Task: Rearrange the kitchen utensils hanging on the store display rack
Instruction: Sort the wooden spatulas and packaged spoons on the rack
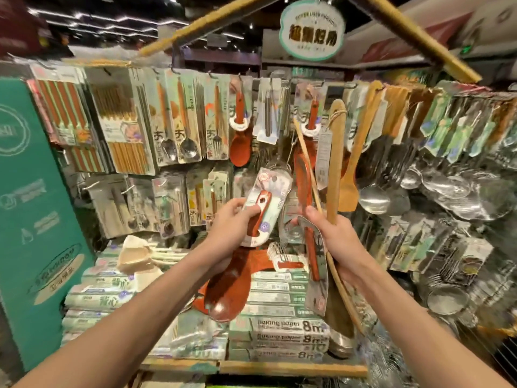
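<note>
Left hand [235,219]: curled round the handle of the red carded spoon [263,203], its bowl hanging under the wrist.
Right hand [327,233]: clenched on the wooden spatula [335,163], thin wooden stick [307,166] and second carded spoon [314,253].
Display rack [338,85]: just beyond both hands.
Baking paper boxes [291,327]: beneath the hands.

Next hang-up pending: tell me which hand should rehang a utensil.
Left, probably. The left hand grips a carded red spoon, card end up toward the rack; the right hand clutches a wooden spatula, thin stick and another carded utensil.
</note>
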`<action>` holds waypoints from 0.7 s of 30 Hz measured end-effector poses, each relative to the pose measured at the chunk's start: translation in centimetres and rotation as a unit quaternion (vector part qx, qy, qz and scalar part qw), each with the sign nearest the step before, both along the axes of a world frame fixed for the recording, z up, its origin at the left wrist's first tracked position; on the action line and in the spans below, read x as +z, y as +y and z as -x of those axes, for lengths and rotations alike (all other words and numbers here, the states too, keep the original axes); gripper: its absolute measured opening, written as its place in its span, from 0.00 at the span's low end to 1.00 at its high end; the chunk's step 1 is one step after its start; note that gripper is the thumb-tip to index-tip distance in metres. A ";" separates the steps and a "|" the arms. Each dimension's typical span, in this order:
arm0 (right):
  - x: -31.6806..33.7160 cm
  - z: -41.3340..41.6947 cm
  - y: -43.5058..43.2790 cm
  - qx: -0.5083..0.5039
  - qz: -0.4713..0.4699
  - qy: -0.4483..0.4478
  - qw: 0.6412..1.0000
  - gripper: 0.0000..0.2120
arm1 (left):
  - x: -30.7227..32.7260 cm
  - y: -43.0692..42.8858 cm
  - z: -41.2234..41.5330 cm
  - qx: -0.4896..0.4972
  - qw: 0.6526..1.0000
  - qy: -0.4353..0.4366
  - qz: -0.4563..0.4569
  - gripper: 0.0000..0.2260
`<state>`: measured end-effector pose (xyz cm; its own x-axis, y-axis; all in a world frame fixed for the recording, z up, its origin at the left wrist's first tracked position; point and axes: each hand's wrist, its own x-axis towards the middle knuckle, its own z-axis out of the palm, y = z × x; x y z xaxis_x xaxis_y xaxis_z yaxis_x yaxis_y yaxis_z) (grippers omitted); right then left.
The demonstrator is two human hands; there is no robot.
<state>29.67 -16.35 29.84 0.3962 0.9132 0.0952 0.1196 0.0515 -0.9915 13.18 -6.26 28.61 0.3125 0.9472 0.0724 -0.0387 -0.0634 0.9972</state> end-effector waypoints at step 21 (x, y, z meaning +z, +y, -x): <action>7.2 -11.4 9.1 0.032 -0.091 -0.093 0.991 0.15 | 6.0 8.8 -4.0 0.177 0.981 -0.064 -0.037 0.03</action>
<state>41.03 -7.28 37.00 0.2985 0.8967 0.3269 0.2897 0.2412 -0.9262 17.19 2.59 34.64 -0.0517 0.9855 0.1615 -0.1254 -0.1668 0.9780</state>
